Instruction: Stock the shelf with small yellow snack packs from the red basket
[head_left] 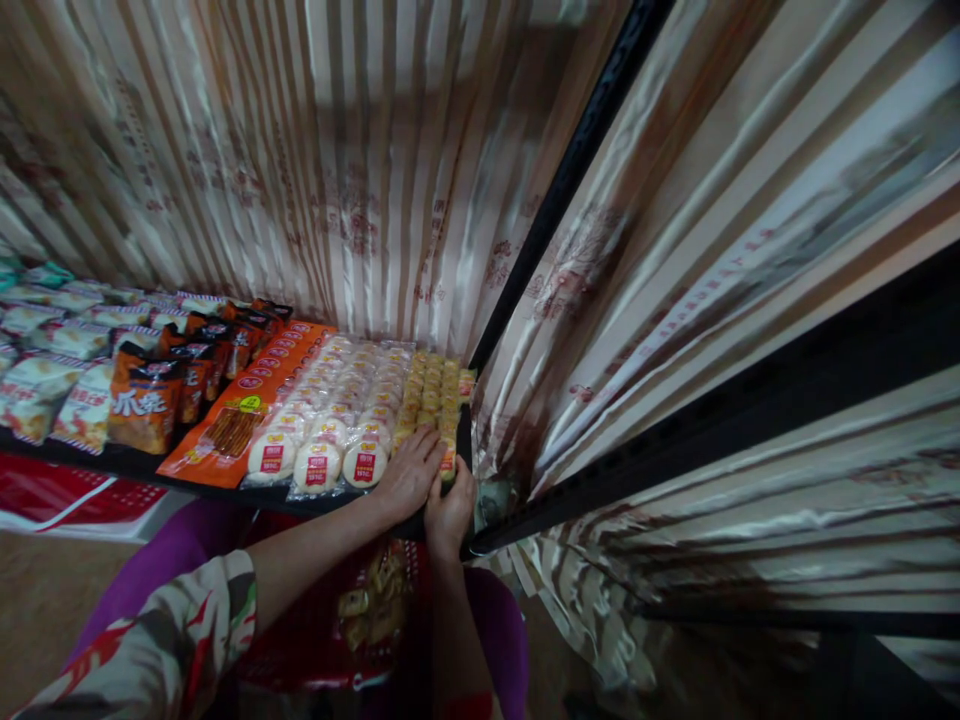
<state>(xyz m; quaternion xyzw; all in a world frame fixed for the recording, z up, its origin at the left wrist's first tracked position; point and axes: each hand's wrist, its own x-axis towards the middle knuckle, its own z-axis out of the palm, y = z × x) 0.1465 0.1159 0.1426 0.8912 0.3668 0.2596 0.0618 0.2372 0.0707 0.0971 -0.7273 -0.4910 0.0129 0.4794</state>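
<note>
At the right end of the dark shelf are rows of small yellow-wrapped snacks. My left hand lies over the front of these rows, its fingers bent onto the packets. Right beside it, my right hand closes around the front corner of the same rows, with its thumb close to my left fingers. My hands hide the foremost packets. Rows of round white crackers in clear wrappers with red labels lie just left of my left hand.
Further left lie a flat orange snack bag, upright orange-and-black bags and white snack bags. A striped curtain hangs behind. Dark metal posts rise at the right. Below the shelf is a red bag with gold-wrapped pieces.
</note>
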